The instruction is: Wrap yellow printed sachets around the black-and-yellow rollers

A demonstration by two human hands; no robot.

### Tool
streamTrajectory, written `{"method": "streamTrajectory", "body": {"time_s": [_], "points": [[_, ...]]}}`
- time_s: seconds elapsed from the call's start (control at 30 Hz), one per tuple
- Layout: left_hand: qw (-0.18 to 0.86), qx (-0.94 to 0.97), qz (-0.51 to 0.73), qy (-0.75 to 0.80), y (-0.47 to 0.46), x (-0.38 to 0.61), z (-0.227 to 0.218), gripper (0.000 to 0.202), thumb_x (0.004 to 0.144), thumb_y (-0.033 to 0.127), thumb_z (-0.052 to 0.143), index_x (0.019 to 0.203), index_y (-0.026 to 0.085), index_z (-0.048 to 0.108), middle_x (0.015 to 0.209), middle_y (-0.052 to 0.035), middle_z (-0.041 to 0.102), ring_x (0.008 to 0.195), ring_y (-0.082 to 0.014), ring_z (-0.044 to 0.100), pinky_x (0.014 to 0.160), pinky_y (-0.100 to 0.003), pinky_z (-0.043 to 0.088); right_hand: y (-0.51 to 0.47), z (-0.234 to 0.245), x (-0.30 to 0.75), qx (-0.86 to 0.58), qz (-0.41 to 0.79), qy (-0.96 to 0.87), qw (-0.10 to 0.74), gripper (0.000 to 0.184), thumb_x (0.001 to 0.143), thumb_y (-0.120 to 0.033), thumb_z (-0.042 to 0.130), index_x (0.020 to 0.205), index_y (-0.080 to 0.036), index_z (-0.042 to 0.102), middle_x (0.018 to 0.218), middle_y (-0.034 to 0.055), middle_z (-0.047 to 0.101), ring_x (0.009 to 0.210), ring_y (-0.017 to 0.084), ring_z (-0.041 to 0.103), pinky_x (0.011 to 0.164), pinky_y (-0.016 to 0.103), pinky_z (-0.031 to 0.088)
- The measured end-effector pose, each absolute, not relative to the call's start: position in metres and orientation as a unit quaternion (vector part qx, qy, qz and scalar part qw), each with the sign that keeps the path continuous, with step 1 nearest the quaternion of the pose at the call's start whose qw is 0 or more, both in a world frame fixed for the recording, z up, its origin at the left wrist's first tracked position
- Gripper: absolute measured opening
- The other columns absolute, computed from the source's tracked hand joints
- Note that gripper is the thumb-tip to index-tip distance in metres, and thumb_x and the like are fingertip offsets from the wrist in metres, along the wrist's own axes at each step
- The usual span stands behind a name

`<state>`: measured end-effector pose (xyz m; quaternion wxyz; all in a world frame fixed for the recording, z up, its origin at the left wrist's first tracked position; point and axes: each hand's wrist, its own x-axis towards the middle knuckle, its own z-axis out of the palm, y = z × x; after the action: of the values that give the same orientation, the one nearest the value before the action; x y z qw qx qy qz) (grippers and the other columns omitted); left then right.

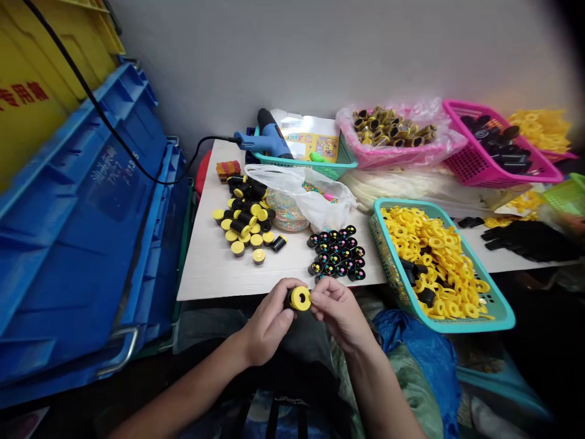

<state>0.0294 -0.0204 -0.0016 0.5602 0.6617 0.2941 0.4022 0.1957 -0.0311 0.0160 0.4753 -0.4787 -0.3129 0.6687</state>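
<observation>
Just past the table's front edge, my left hand (270, 326) is closed around a short black tube (287, 300). A yellow ring cap (295, 300) with a round hole in its middle sits on the tube's end, which faces me. The thumb and fingers of my right hand (337, 312) pinch the cap at its right edge. Beyond my hands stand several black tubes (336, 248) in close rows, with coloured beads showing in their open tops. To their left lies a loose pile of black tubes with yellow ends (245, 230).
A teal basket (500, 314) of yellow ring caps overhangs the table (201, 268) on the right. A white plastic bag (299, 198) of beads stands mid-table. Behind it are a blue heat gun (269, 143) and pink baskets (491, 174). Blue crates (91, 201) are stacked at left.
</observation>
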Motion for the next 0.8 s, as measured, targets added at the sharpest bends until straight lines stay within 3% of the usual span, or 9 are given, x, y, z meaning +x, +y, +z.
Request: {"method": "streamTrajectory", "body": {"time_s": [0.13, 0.4, 0.5, 0.6, 0.7, 0.8], "points": [[0.507, 0.700, 0.401, 0.304, -0.021, 0.026, 0.001, 0.036, 0.090, 0.036, 0.035, 0.120, 0.019, 0.043, 0.107, -0.0103, 0.056, 0.097, -0.0256, 0.054, 0.080, -0.038, 0.048, -0.032, 0.014, 0.193, -0.479, 0.658, -0.323, 0.483, 0.024, 0.065, -0.030, 0.078, 0.064, -0.017, 0.059, 0.052, -0.0040, 0.058, 0.045, 0.006, 0.045, 0.045, 0.018, 0.035], [0.440, 0.737, 0.385, 0.339, -0.019, 0.029, 0.010, 0.024, 0.091, 0.024, 0.034, 0.112, 0.020, 0.044, 0.100, -0.0078, 0.054, 0.090, -0.0203, 0.054, 0.078, -0.034, 0.046, -0.035, 0.004, 0.190, -0.487, 0.640, -0.359, 0.475, 0.023, 0.068, -0.031, 0.075, 0.065, -0.019, 0.056, 0.057, -0.0039, 0.054, 0.051, 0.009, 0.045, 0.050, 0.021, 0.037], [0.377, 0.773, 0.402, 0.313, -0.019, 0.029, 0.009, 0.034, 0.089, 0.021, 0.036, 0.123, 0.020, 0.036, 0.104, -0.0089, 0.052, 0.094, -0.0216, 0.052, 0.082, -0.036, 0.045, -0.036, 0.003, 0.186, -0.454, 0.654, -0.359, 0.487, 0.026, 0.070, -0.040, 0.073, 0.080, -0.021, 0.058, 0.072, -0.0015, 0.055, 0.064, 0.012, 0.049, 0.059, 0.023, 0.041], [0.277, 0.813, 0.416, 0.299, -0.019, 0.029, 0.008, 0.054, 0.082, 0.019, 0.044, 0.132, 0.021, 0.024, 0.113, -0.0118, 0.049, 0.106, -0.0268, 0.046, 0.091, -0.044, 0.039, -0.037, 0.005, 0.181, -0.395, 0.703, -0.369, 0.463, 0.046, 0.069, -0.056, 0.067, 0.098, -0.022, 0.058, 0.089, 0.0034, 0.055, 0.083, 0.018, 0.052, 0.073, 0.029, 0.042], [0.247, 0.827, 0.431, 0.262, -0.019, 0.032, 0.006, 0.058, 0.078, 0.019, 0.045, 0.132, 0.021, 0.022, 0.111, -0.0121, 0.049, 0.105, -0.0286, 0.047, 0.090, -0.049, 0.038, -0.039, 0.005, 0.172, -0.366, 0.723, -0.374, 0.451, 0.049, 0.063, -0.059, 0.069, 0.091, -0.019, 0.060, 0.089, 0.0061, 0.056, 0.087, 0.024, 0.052, 0.077, 0.034, 0.042], [0.272, 0.826, 0.445, 0.213, -0.018, 0.036, 0.004, 0.052, 0.078, 0.018, 0.042, 0.127, 0.022, 0.025, 0.105, -0.0109, 0.053, 0.101, -0.0276, 0.050, 0.086, -0.047, 0.040, -0.041, 0.001, 0.165, -0.357, 0.697, -0.356, 0.509, 0.043, 0.060, -0.056, 0.071, 0.082, -0.021, 0.058, 0.088, 0.0062, 0.056, 0.089, 0.026, 0.052, 0.077, 0.036, 0.042]]}}
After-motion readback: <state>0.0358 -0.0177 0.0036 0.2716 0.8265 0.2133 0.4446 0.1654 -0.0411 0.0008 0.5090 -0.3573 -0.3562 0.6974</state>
